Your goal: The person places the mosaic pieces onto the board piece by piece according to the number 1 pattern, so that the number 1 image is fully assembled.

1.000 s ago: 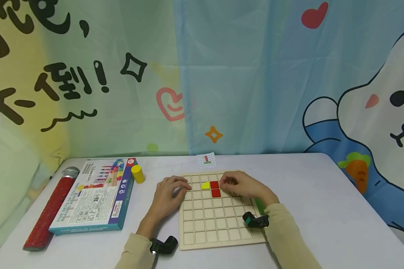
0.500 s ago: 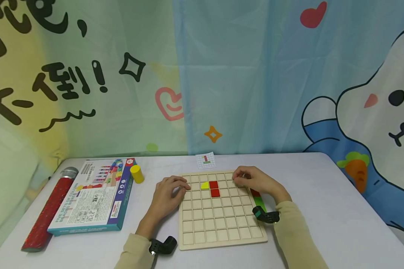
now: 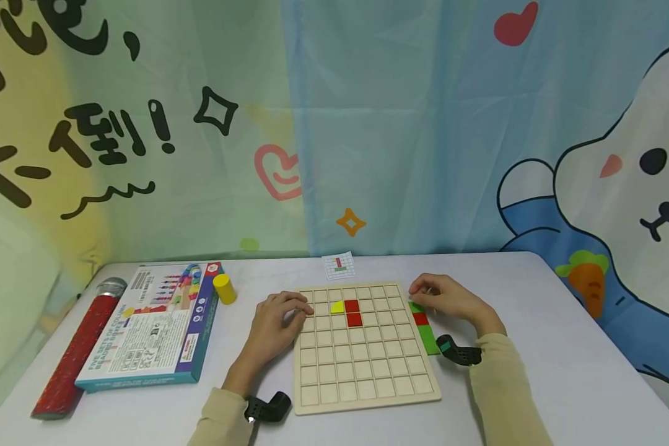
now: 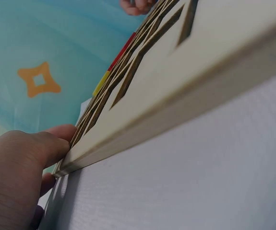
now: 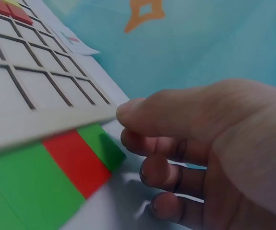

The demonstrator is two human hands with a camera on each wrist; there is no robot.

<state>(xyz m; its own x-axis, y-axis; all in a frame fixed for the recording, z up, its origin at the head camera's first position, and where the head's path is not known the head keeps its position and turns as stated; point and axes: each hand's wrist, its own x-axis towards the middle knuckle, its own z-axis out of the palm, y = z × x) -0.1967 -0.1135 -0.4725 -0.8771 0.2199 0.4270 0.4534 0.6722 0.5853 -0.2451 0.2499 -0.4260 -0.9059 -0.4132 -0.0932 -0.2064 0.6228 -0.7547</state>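
The wooden grid board (image 3: 362, 375) lies on the table. My left hand (image 3: 275, 322) holds it at its upper left edge; in the left wrist view a fingertip (image 4: 61, 132) lies over the board's rim and others sit lower against the side. Two red tiles (image 3: 354, 319) stand one below the other in the grid, beside a yellow tile (image 3: 337, 307) with a slanted side. My right hand (image 3: 451, 297) hovers by the upper right corner, fingers loosely bent and holding nothing. Under it, green tiles (image 5: 27, 187) and a red tile (image 5: 78, 163) line the board's right edge.
A small card (image 3: 339, 266) printed with a coloured grid pattern lies behind the board. To the left are a flat box (image 3: 145, 328), a yellow cylinder (image 3: 225, 289) and a red tube (image 3: 80, 350) with a silver end. A printed curtain (image 3: 368, 124) hangs behind the table.
My right hand has moved right, from beside the red tiles to past the board's right edge, uncovering grid cells and part of the row of loose tiles. My left hand keeps its place.
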